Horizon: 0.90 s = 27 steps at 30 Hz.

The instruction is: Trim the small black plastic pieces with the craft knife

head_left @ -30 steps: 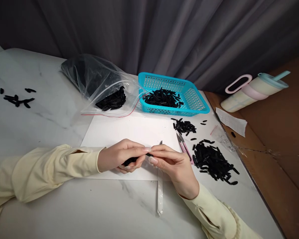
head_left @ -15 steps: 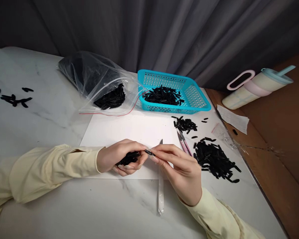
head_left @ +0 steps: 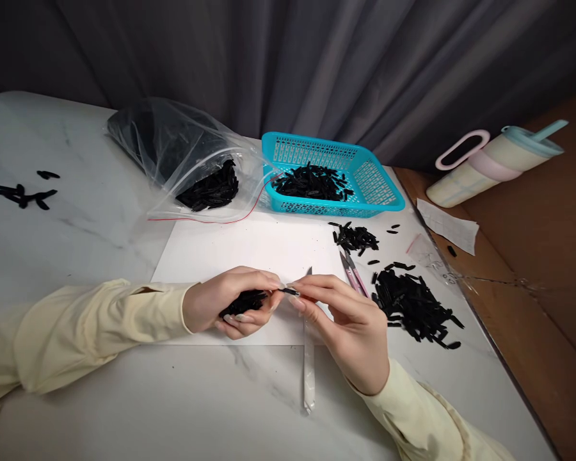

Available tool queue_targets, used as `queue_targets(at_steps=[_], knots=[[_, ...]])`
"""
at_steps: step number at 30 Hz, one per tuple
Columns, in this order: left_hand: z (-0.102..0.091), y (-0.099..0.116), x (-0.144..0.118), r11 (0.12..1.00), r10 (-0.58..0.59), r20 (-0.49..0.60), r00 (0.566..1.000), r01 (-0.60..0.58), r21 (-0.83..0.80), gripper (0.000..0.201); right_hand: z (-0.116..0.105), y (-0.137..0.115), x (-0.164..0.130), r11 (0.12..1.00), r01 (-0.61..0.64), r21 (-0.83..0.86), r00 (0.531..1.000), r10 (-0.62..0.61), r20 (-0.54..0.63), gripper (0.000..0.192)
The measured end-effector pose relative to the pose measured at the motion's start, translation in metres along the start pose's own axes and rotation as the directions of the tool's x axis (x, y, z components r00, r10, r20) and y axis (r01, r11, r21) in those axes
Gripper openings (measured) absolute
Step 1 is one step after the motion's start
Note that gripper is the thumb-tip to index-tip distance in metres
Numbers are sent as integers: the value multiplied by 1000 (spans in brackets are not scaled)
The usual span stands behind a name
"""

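My left hand (head_left: 237,301) is cupped round a bunch of small black strips (head_left: 244,304), its thumb and forefinger reaching toward the right. Between those fingertips and the tips of my right hand (head_left: 343,320) is a single thin black strip (head_left: 289,291), pinched by the right thumb and fingers. Under the right hand lies a narrow knife (head_left: 309,371) with a pale wrapped handle, its dark tip showing above the fingers. Pink-handled thread snips (head_left: 354,274) lie just beyond the right hand, beside a large heap of black strips (head_left: 415,307).
A white sheet (head_left: 211,253) lies on the marbled table. Behind it are a clear zip bag (head_left: 192,137) of black strips and a blue basket (head_left: 384,186) with more. A smaller heap (head_left: 356,237) sits before the basket. At right stands a tumbler (head_left: 494,163); loose pieces (head_left: 24,194) lie far left.
The strip between my fingertips has turned and now lies more level and edge-on. Both hands stay almost in place; the whole view has shifted slightly.
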<state>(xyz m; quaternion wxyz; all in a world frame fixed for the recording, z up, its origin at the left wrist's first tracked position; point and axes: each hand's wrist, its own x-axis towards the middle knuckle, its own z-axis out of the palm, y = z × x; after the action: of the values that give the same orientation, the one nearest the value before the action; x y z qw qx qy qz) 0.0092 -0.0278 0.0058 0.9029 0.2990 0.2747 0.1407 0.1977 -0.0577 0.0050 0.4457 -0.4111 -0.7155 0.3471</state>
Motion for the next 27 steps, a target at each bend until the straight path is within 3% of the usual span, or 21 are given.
queue_targets(at_steps=[12, 27], knots=[[0, -4, 0, 994, 82, -7, 997, -81, 72, 21, 0, -3, 1, 991, -100, 88, 995, 98, 24, 14], [0, -7, -1, 989, 100, -11, 995, -98, 107, 16, 1, -3, 1, 992, -88, 90, 996, 88, -1, 12]])
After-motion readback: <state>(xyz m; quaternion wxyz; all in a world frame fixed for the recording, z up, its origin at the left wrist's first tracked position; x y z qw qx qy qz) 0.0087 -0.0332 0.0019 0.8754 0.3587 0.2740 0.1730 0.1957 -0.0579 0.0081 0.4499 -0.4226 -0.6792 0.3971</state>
